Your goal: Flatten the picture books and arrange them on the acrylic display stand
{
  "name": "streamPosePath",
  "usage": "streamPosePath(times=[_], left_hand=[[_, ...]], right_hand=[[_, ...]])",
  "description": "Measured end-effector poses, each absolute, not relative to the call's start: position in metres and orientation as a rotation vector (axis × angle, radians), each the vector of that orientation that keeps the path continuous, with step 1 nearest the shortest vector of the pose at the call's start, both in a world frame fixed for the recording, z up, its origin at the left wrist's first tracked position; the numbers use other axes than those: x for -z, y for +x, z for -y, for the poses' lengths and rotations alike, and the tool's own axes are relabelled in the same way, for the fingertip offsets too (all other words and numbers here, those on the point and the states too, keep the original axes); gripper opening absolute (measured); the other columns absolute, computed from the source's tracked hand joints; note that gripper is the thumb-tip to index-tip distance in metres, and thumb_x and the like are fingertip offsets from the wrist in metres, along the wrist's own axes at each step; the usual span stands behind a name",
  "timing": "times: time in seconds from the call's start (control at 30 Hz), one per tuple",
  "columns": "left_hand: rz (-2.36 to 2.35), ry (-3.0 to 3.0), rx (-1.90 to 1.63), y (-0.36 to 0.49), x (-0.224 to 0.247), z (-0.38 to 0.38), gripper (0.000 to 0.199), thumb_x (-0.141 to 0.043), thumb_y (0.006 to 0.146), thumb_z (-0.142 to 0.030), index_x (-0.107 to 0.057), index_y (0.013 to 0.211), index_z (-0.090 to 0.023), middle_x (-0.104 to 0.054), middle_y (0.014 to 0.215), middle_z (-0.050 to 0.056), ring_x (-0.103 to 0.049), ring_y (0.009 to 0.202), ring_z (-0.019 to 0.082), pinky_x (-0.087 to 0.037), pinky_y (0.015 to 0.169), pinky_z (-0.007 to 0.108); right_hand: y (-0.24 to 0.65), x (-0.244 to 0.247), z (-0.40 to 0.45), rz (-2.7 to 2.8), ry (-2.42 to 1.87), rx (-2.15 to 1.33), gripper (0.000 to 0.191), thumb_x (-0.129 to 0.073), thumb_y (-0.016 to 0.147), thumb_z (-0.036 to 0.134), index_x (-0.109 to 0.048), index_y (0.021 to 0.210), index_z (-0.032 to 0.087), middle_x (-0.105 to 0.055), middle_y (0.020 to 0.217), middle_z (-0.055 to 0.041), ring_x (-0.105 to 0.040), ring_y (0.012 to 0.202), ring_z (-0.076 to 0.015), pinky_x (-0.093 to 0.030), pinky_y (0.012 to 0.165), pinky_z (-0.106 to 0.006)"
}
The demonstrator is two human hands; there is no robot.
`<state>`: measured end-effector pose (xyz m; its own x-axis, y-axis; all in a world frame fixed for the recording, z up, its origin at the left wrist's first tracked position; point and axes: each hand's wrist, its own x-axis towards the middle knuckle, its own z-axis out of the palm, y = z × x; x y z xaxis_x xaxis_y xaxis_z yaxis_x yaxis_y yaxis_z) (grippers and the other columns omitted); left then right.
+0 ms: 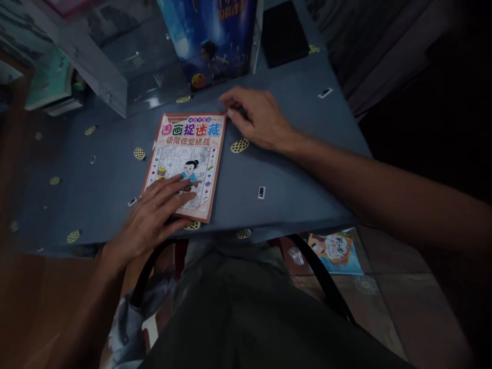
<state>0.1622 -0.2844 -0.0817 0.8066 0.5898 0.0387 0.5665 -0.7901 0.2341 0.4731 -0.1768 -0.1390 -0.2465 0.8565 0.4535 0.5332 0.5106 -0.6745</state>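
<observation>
A picture-puzzle book point(192, 128) with colourful Chinese lettering and a drawn figure on its cover lies closed on the blue tablecloth. Across its lower left part rests my left hand point(154, 215), flat, with the fingers spread and covering some of the drawing. At the book's upper right corner is my right hand point(259, 115), its thumb tip close to the corner. The right index finger is bent and stands a little apart from the thumb; the other fingers are partly hidden. Whether the thumb touches the cover cannot be made out.
Behind the book stands a tall blue illustrated book point(215, 46) beside a clear plastic stand point(115, 92). A dark flat case point(284, 33) lies at the back right, and stacked books point(54, 84) at the left. Below the table edge, another book point(336, 251) is on the floor.
</observation>
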Motion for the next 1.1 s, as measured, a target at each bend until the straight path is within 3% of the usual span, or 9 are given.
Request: streamPosePath(times=[0.2, 0.33, 0.63, 0.83, 1.1], left_hand=[[-0.914, 2.774, -0.191, 0.164, 0.081, 0.285, 0.042, -0.051, 0.101, -0.049, -0.061, 0.134, -0.025, -0.061, 0.146, 0.009, -0.048, 0.144, 0.027, -0.04, 0.118, 0.051], [-0.932, 2.727, -0.178, 0.165, 0.078, 0.286, 0.044, -0.048, 0.102, -0.051, -0.063, 0.133, -0.025, -0.061, 0.146, 0.009, -0.049, 0.143, 0.028, -0.041, 0.117, 0.053], [-1.012, 2.638, -0.138, 0.168, 0.074, 0.289, 0.044, -0.045, 0.102, -0.051, -0.065, 0.134, -0.027, -0.059, 0.149, 0.008, -0.046, 0.145, 0.03, -0.037, 0.119, 0.055], [-0.998, 2.641, -0.17, 0.166, 0.075, 0.29, 0.041, -0.046, 0.103, -0.045, -0.065, 0.133, -0.025, -0.059, 0.148, 0.008, -0.048, 0.144, 0.028, -0.036, 0.12, 0.053], [-1.06, 2.609, -0.166, 0.17, 0.075, 0.291, 0.039, -0.045, 0.102, -0.044, -0.067, 0.13, -0.028, -0.062, 0.145, 0.006, -0.05, 0.142, 0.028, -0.035, 0.121, 0.054]], right_hand=[[0.471, 0.14, 0.187, 1.845, -1.052, -0.565, 0.02, -0.057, 0.099, 0.039, -0.064, 0.116, 0.032, -0.075, 0.108, -0.0016, -0.067, 0.11, -0.0233, -0.053, 0.098, -0.038], [0.459, 0.129, 0.205, 1.882, -1.071, -0.627, 0.023, -0.053, 0.1, 0.032, -0.064, 0.119, 0.026, -0.075, 0.101, -0.003, -0.07, 0.098, -0.0213, -0.056, 0.094, -0.038], [0.419, 0.124, 0.245, 1.714, -0.629, -1.226, 0.023, -0.047, 0.1, 0.022, -0.061, 0.117, 0.017, -0.069, 0.088, -0.0007, -0.071, 0.072, -0.0108, -0.06, 0.07, -0.025], [0.414, 0.117, 0.254, 1.664, -0.525, -1.446, 0.023, -0.049, 0.097, 0.021, -0.061, 0.117, 0.018, -0.069, 0.088, 0.0002, -0.071, 0.073, -0.0105, -0.061, 0.072, -0.024], [0.415, 0.114, 0.258, 1.718, -0.447, -1.47, 0.023, -0.053, 0.098, 0.028, -0.063, 0.115, 0.016, -0.072, 0.087, -0.0006, -0.071, 0.073, -0.0102, -0.06, 0.072, -0.025]])
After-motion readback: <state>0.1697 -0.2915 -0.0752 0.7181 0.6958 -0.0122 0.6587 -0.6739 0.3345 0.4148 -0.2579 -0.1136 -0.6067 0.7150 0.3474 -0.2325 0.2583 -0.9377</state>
